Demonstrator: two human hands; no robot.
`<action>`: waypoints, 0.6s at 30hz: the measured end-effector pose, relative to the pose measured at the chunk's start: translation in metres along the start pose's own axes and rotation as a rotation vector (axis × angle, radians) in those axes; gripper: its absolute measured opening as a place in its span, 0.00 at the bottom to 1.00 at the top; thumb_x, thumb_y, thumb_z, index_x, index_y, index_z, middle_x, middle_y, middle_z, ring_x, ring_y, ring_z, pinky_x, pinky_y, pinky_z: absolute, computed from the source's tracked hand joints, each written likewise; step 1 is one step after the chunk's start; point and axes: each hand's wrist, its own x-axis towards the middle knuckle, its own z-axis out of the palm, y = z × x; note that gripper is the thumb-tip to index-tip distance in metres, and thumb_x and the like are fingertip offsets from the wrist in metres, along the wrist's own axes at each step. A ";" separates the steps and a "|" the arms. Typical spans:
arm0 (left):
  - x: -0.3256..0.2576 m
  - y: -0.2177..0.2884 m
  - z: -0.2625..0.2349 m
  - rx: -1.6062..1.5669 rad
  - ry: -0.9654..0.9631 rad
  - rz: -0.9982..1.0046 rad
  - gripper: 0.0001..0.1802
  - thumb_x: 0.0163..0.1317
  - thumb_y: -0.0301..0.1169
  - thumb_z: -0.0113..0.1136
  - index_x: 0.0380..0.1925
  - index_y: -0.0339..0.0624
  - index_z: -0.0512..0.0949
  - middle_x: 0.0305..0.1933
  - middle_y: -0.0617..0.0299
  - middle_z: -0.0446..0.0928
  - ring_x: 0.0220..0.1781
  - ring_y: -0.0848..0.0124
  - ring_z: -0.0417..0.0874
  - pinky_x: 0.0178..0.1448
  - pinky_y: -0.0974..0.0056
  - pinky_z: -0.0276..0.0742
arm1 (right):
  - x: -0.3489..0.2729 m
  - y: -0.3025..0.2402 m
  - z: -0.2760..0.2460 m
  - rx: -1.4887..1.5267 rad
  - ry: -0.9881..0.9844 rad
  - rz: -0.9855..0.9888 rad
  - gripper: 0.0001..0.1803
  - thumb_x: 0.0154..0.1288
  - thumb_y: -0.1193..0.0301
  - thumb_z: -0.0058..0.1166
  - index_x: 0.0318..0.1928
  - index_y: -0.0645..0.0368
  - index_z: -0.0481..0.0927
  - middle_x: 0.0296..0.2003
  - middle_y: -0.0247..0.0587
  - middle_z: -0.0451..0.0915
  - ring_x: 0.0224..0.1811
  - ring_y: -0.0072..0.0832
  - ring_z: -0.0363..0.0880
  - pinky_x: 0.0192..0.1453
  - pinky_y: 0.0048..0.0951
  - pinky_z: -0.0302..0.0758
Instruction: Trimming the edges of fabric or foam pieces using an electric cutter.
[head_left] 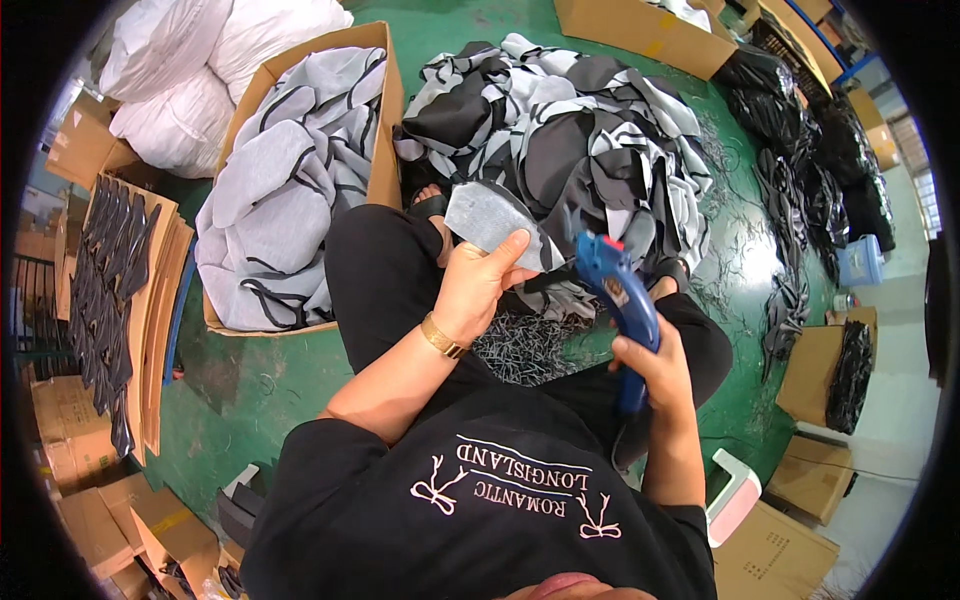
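Note:
My left hand (474,287) pinches a grey fabric piece (488,214) with a dark edge, its thumb lying on top. In my right hand (661,366) is a blue curved handheld tool (632,312) with a red button near its head. The tool's head is just right of the fabric piece; I cannot tell whether they touch. Beyond both hands lies a heap of grey and black fabric pieces (560,160) on the floor. Dark thread scraps (535,350) are strewn between my legs.
At my left stands a carton (388,120) filled with grey, black-edged pieces, with white sacks (180,70) behind it. Black pieces hang over cardboard (160,330) farther left. Black plastic bags (765,95) line the right side. A pink and white stool (735,497) is near my right elbow.

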 end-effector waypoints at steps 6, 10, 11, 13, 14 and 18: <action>0.001 -0.005 0.002 0.034 0.048 0.133 0.10 0.62 0.26 0.61 0.43 0.39 0.77 0.42 0.63 0.79 0.42 0.74 0.81 0.46 0.67 0.81 | -0.014 0.017 0.010 -0.040 -0.044 0.137 0.22 0.50 0.76 0.64 0.46 0.68 0.74 0.34 0.37 0.77 0.27 0.21 0.76 0.30 0.23 0.76; -0.001 -0.004 0.007 -0.015 0.063 0.144 0.10 0.61 0.24 0.61 0.43 0.40 0.77 0.42 0.64 0.79 0.42 0.74 0.81 0.46 0.68 0.81 | -0.013 0.019 0.011 -0.039 -0.033 0.144 0.22 0.51 0.75 0.65 0.47 0.68 0.74 0.28 0.34 0.76 0.26 0.19 0.74 0.29 0.22 0.74; -0.002 -0.004 0.007 -0.020 0.054 0.146 0.10 0.61 0.23 0.60 0.43 0.40 0.77 0.42 0.64 0.79 0.42 0.74 0.81 0.47 0.67 0.81 | -0.012 0.020 0.011 -0.030 -0.033 0.143 0.22 0.51 0.75 0.64 0.47 0.68 0.74 0.28 0.34 0.76 0.25 0.19 0.74 0.29 0.22 0.73; -0.003 -0.006 0.007 -0.024 0.051 0.150 0.10 0.61 0.22 0.60 0.43 0.40 0.77 0.42 0.63 0.79 0.43 0.74 0.81 0.47 0.67 0.81 | -0.011 0.021 0.011 -0.022 -0.038 0.142 0.22 0.51 0.75 0.64 0.47 0.68 0.74 0.28 0.34 0.76 0.25 0.19 0.74 0.29 0.22 0.73; -0.003 -0.006 0.007 -0.035 0.045 0.156 0.10 0.61 0.22 0.60 0.44 0.41 0.77 0.43 0.64 0.79 0.43 0.74 0.81 0.48 0.67 0.80 | -0.011 0.021 0.012 -0.010 -0.026 0.136 0.22 0.50 0.76 0.64 0.47 0.67 0.74 0.28 0.34 0.76 0.24 0.19 0.74 0.29 0.22 0.73; -0.003 -0.011 0.007 -0.042 0.022 0.176 0.11 0.61 0.22 0.59 0.44 0.41 0.77 0.44 0.64 0.80 0.43 0.74 0.81 0.49 0.66 0.79 | -0.010 0.023 0.009 0.009 -0.017 0.137 0.21 0.48 0.77 0.63 0.45 0.68 0.74 0.30 0.37 0.77 0.23 0.21 0.75 0.26 0.23 0.74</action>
